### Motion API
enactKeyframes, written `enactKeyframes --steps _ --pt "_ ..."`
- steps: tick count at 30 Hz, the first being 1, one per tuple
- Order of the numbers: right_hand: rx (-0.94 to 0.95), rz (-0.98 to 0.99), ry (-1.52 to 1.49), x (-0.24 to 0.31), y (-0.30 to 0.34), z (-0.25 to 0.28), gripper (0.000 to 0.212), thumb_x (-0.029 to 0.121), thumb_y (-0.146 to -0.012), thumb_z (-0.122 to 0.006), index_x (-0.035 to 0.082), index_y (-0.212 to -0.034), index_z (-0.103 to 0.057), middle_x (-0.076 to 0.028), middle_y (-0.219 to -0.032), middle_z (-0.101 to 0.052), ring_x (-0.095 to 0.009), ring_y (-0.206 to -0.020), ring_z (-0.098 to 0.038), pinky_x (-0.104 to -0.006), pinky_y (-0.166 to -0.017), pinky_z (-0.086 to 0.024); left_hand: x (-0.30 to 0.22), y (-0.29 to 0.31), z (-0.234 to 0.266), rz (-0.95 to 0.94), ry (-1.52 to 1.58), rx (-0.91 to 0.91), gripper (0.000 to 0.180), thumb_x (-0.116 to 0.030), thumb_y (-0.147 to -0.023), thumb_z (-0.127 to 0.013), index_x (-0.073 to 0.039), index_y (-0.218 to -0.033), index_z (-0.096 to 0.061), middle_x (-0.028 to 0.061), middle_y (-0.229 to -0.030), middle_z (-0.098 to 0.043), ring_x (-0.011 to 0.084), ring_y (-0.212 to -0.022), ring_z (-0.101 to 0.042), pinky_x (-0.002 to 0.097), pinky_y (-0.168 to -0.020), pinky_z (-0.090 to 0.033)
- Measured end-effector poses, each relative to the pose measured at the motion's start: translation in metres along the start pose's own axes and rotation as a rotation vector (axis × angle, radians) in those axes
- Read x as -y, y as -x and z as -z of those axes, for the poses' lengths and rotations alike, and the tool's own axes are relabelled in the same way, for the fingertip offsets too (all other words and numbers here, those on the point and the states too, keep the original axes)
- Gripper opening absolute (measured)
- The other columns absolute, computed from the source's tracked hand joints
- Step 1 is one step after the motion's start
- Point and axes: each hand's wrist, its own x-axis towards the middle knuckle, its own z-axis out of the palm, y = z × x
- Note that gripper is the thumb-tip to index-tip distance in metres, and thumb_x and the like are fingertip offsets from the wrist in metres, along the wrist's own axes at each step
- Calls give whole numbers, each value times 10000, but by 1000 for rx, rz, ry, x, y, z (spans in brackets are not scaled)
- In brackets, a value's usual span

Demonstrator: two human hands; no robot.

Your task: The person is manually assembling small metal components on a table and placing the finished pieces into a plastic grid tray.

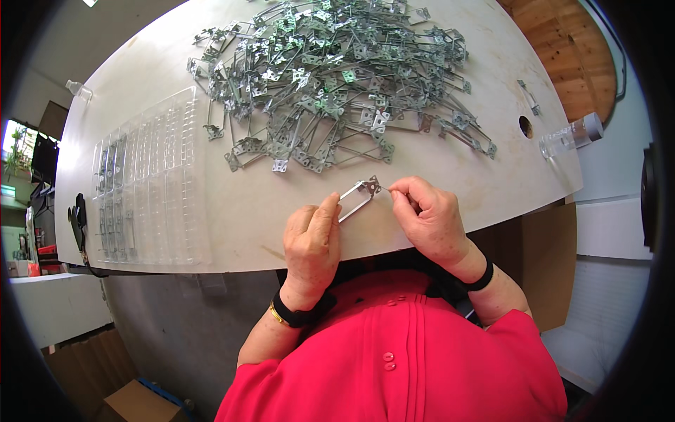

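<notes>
Over the near edge of the white table (239, 225), my left hand (311, 243) pinches one end of a metal bracket (372, 186). The bracket has two long parallel arms and a flat plate with holes at its far end. My right hand (432, 218) is closed in a pinch beside that plate. From its fingertips a thin, dark, pin-like piece reaches toward the plate; its exact kind is too small to make out. Beyond both hands lies a large tangled heap of similar metal brackets (330, 91).
A clear plastic tray (165, 218) with metal parts in its left compartments lies at left, black-handled scissors (79, 225) beside it. At right are a clear jar (562, 138), a round table hole (525, 127) and one loose metal part (530, 100). A small bottle (79, 89) stands far left.
</notes>
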Motion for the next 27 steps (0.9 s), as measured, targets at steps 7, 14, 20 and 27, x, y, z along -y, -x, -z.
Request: enactKeyframes --steps 7,14,20,27 --pt "-1 12 6 0 0 1 47 41 -976 -706 42 -1023 -711 -163 -735 -699 -306 -609 -707 -385 -573 -536 1 0 -1 -7 -8 -4 328 34 -901 -805 -23 -1222 -765 97 -834 -659 283 -785 -646 416 -723 -525" --pt "-17 32 26 0 -1 -1 41 46 -977 -707 46 -1019 -705 -168 -732 -692 -320 -614 -704 -395 -568 -532 0 0 0 -8 -2 -7 337 34 -900 -806 -23 -1229 -765 95 -829 -654 282 -782 -644 415 -721 -523" --pt "-2 32 18 1 -1 -1 42 44 -979 -703 48 -1021 -706 -169 -737 -693 -323 -614 -703 -396 -569 -533 0 0 -1 -14 -8 -6 337 36 -901 -804 -15 -1231 -764 99 -831 -654 285 -781 -644 419 -712 -521" --pt "-3 22 29 3 -3 0 42 42 -979 -703 42 -1021 -704 -172 -748 -699 -324 -625 -709 -396 -575 -536 0 0 0 -13 -3 -8 332 34 -903 -804 -14 -1228 -763 100 -837 -658 285 -780 -642 420 -709 -521"
